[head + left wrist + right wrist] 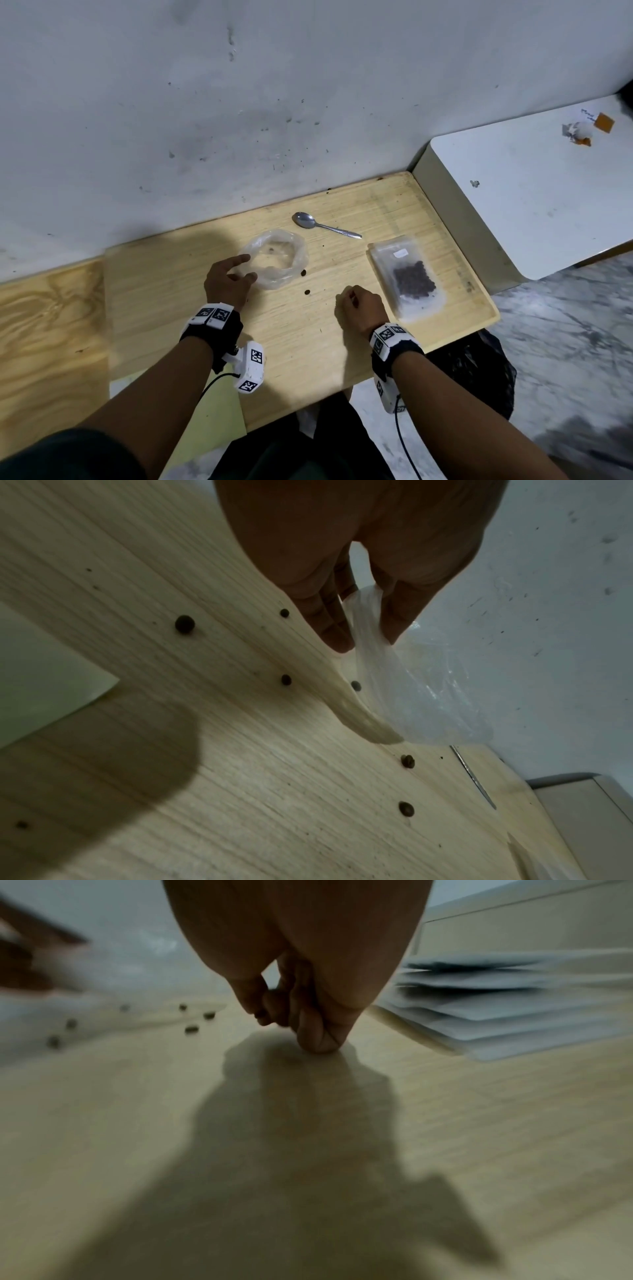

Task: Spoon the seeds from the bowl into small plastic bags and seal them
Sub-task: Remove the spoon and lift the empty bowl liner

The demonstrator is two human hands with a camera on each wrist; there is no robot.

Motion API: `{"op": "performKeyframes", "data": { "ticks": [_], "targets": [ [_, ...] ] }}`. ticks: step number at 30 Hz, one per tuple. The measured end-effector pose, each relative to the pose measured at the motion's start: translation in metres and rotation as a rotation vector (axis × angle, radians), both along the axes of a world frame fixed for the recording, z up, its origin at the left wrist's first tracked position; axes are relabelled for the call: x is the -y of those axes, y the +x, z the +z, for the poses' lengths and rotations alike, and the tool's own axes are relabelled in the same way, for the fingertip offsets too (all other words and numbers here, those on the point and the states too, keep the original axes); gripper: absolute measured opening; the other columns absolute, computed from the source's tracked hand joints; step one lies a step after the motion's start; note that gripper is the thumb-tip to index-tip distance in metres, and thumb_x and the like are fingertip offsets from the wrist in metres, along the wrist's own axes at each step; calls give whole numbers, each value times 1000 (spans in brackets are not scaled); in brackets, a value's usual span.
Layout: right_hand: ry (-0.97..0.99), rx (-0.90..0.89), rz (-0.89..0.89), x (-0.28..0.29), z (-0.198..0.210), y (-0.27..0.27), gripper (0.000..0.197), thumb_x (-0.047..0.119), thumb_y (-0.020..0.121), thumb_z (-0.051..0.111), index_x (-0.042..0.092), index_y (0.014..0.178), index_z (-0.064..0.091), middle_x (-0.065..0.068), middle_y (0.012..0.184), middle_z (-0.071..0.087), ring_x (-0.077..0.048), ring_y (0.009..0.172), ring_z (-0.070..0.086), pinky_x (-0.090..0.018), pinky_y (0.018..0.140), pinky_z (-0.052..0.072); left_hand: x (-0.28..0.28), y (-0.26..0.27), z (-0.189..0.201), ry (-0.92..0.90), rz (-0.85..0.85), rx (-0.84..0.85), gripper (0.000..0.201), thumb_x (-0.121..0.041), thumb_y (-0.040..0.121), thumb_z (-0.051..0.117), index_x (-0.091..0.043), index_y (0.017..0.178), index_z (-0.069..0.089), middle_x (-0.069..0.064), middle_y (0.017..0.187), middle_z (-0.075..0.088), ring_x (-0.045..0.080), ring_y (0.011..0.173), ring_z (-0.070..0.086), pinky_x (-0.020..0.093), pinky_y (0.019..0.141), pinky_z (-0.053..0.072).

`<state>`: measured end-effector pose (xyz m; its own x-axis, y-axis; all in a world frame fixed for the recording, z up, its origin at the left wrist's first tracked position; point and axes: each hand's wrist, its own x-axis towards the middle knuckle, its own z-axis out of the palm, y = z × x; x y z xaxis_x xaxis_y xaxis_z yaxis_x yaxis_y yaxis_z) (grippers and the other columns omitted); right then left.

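Two hands: left hand [228, 281] pinches the plastic bowl [277, 262] rim, right hand [359, 306] (curled, apparently empty) beside the seed bag [407, 277].

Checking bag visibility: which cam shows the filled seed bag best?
Head view: the filled seed bag lies flat on the wooden table, whole outline and dark seeds visible. Right wrist view shows only blurred layered bag edges beside the right hand. Left wrist view: not clearly shown.

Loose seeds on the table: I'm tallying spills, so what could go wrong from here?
The loose seeds lie between both hands and could be swept off the table. The left hand pinches the limp clear plastic; pulling it may drag or tip out seeds. The right hand is near the filled bag.
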<state>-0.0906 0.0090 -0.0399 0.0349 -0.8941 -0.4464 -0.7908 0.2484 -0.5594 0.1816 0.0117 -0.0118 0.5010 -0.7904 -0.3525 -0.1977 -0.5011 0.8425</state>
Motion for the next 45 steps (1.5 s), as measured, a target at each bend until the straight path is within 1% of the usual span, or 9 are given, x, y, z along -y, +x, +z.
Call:
{"op": "performKeyframes", "data": {
  "ticks": [4, 10, 17, 23, 26, 29, 36, 41, 45],
  "targets": [
    [111, 314, -306, 13, 13, -1, 31, 21, 96, 51, 10, 69, 60, -4, 62, 62, -23, 59, 55, -36, 60, 48, -4, 7, -3, 2, 45, -12, 38, -6, 77, 75, -24, 111, 72, 10, 116, 61, 28, 87, 67, 7, 42, 43],
    [278, 581, -418, 27, 41, 27, 34, -4, 82, 44, 12, 55, 55, -3, 45, 54, -17, 38, 38, -21, 45, 30, -13, 16, 0, 4, 93, 17, 39, -10, 74, 78, -30, 107, 72, 5, 122, 62, 26, 84, 69, 40, 82, 57],
    [99, 135, 65, 29, 15, 57, 12, 27, 84, 66, 15, 86, 63, -1, 85, 69, -20, 79, 61, -28, 75, 47, -14, 17, 0, 4, 138, -1, 38, -10, 75, 77, -31, 106, 72, 1, 126, 59, 24, 85, 68, 41, 87, 56],
    [7, 114, 111, 21, 3, 63, 4, 28, 81, 61, 25, 82, 63, 7, 78, 72, -15, 76, 69, -29, 73, 55, -11, 21, 3, 6, 150, -14, 37, -7, 77, 75, -29, 107, 72, 0, 124, 58, 20, 87, 66, 28, 80, 53],
    [9, 51, 165, 21, 5, 67, 11, 29, 90, 59, 24, 81, 60, 14, 68, 65, -9, 65, 62, -18, 56, 42, -11, 22, 4, 4, 145, -5, 36, -7, 77, 75, -27, 107, 72, 0, 123, 59, 17, 82, 65, 22, 75, 49],
    [4, 28, 195, 27, 8, 67, 26, 34, 99, 49, 16, 87, 63, 8, 72, 61, -16, 69, 57, -26, 61, 38, -13, 22, 5, 7, 140, -16, 35, -8, 76, 75, -30, 104, 72, 6, 116, 64, 14, 72, 64, 15, 65, 47],
    [402, 902, -604, 40, 18, 64, 16, 9, 82, 44, 7, 73, 57, -8, 59, 48, -17, 43, 30, -23, 40, 23, -12, 23, 5, 5, 167, -84, 35, -7, 75, 76, -25, 104, 72, 10, 91, 71, 18, 69, 65, 25, 70, 52],
    [234, 492, -489, 56, 12, 76, 28, 5, 83, 46, 15, 58, 54, -4, 57, 46, -22, 54, 37, -26, 48, 33, -4, 23, 5, 20, 166, -132, 35, -8, 76, 76, -25, 106, 72, -4, 87, 65, 17, 77, 67, 23, 74, 53],
    [37, 125, -118, 59, 10, 87, 13, 28, 84, 68, 25, 74, 60, 12, 73, 61, -9, 70, 53, -24, 73, 40, 5, 22, 7, 20, 152, -175, 35, -7, 74, 76, -28, 103, 73, 0, 74, 67, 23, 77, 70, 33, 84, 57]
  ]
}}
